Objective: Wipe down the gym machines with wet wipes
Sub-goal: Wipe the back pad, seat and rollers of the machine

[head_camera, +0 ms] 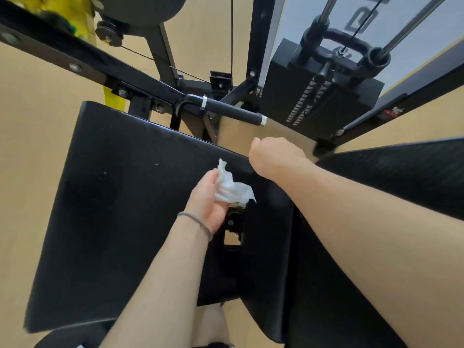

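Note:
A black padded seat [120,197] of a gym machine fills the middle of the head view. My left hand [209,199] holds a crumpled white wet wipe [232,188] just above the pad's right part, near a metal bracket [234,227]. My right hand [273,156] is closed in a fist at the pad's far right edge; whether it grips the edge or only rests there is hidden. A thin dark band circles my left wrist.
A black handle bar [233,111] with silver ends crosses behind the pad. The weight stack [324,96] with guide rods stands at the upper right. A second black pad [401,169] lies to the right. Black frame beams [75,59] run at the upper left over tan floor.

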Motion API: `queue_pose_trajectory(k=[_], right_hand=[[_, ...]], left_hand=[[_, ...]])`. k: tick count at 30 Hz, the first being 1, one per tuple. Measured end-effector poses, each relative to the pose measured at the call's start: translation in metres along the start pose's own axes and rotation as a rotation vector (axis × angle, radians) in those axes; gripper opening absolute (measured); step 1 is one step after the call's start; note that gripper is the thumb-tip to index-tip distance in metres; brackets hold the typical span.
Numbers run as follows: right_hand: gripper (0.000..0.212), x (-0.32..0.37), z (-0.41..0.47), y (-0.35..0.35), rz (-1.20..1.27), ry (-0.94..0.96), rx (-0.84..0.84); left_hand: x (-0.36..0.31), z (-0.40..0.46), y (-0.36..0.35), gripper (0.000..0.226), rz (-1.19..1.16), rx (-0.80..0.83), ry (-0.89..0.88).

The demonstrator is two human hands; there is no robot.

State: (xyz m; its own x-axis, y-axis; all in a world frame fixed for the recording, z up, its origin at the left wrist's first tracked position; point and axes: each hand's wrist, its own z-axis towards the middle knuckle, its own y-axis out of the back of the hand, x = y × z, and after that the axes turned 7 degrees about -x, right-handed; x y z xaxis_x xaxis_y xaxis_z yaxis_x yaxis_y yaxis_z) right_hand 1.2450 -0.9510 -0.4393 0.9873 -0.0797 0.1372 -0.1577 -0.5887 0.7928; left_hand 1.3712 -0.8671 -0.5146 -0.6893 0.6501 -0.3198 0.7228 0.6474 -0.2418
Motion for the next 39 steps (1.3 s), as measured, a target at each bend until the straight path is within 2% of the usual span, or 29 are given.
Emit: queue_pose_trajectory(k=[2,4,5,7,9,11,14,16,17,19,23,27,28,30,31,32,34,36,39], right_hand=[[0.034,0.000,0.009,-0.008,0.035,-0.053,-0.010],[0.035,0.000,0.016,-0.012,0.044,-0.094,-0.050],[0.036,-0.002,0.020,-0.015,0.037,-0.111,-0.073],[0.047,-0.002,0.027,-0.017,0.059,-0.182,-0.110],[0.051,-0.004,0.036,-0.018,0.079,-0.218,-0.094],[0.045,-0.009,0.046,-0.020,0.110,-0.229,-0.076],[0.029,-0.013,0.067,-0.020,0.236,-0.347,-0.054],[0.033,-0.007,0.086,-0.021,0.392,-0.466,-0.011],[0.038,-0.004,0.095,-0.022,0.483,-0.508,0.008],[0.042,0.000,0.114,-0.026,0.610,-0.522,-0.028],[0.042,-0.003,0.137,-0.038,0.686,-0.573,-0.113],[0.049,-0.003,0.154,-0.049,0.926,-0.726,-0.125],[0.051,-0.001,0.159,-0.047,1.000,-0.748,-0.141],[0.055,0.002,0.177,-0.044,1.163,-0.830,-0.132],[0.058,0.005,0.189,-0.043,1.254,-0.879,-0.097],[0.060,0.006,0.200,-0.044,1.347,-0.921,-0.051],[0.064,0.007,0.221,-0.051,1.437,-0.968,0.011],[0.060,0.003,0.234,-0.059,1.424,-0.995,0.002],[0.047,-0.001,0.245,-0.068,1.407,-1.005,-0.016]], left_hand=[[-0.037,0.011,-0.015,0.050,-0.020,0.063,0.032],[-0.066,0.023,-0.030,0.046,0.116,0.067,-0.050],[-0.078,0.029,-0.038,0.038,0.225,0.000,-0.131],[-0.099,0.042,-0.050,0.031,0.504,-0.191,-0.341],[-0.110,0.057,-0.060,0.020,0.848,-0.308,-0.593],[-0.118,0.065,-0.072,0.010,1.144,-0.312,-0.909],[-0.129,0.083,-0.091,0.014,1.583,-0.263,-1.396],[-0.132,0.099,-0.099,0.027,1.976,-0.187,-1.567],[-0.133,0.108,-0.100,0.034,2.147,-0.109,-1.564],[-0.129,0.122,-0.096,0.043,2.340,0.009,-1.502],[-0.126,0.141,-0.085,0.038,2.445,0.038,-1.540],[-0.128,0.154,-0.100,0.050,2.516,0.056,-1.485],[-0.130,0.154,-0.104,0.047,2.521,0.075,-1.417],[-0.133,0.162,-0.111,0.020,2.628,0.151,-1.418],[-0.135,0.163,-0.116,0.018,2.678,0.180,-1.420],[-0.138,0.167,-0.118,0.035,2.700,0.167,-1.428],[-0.152,0.170,-0.117,0.035,2.636,0.166,-1.282],[-0.172,0.163,-0.115,0.056,2.594,0.130,-1.094],[-0.195,0.152,-0.108,0.054,2.619,0.117,-0.903]])
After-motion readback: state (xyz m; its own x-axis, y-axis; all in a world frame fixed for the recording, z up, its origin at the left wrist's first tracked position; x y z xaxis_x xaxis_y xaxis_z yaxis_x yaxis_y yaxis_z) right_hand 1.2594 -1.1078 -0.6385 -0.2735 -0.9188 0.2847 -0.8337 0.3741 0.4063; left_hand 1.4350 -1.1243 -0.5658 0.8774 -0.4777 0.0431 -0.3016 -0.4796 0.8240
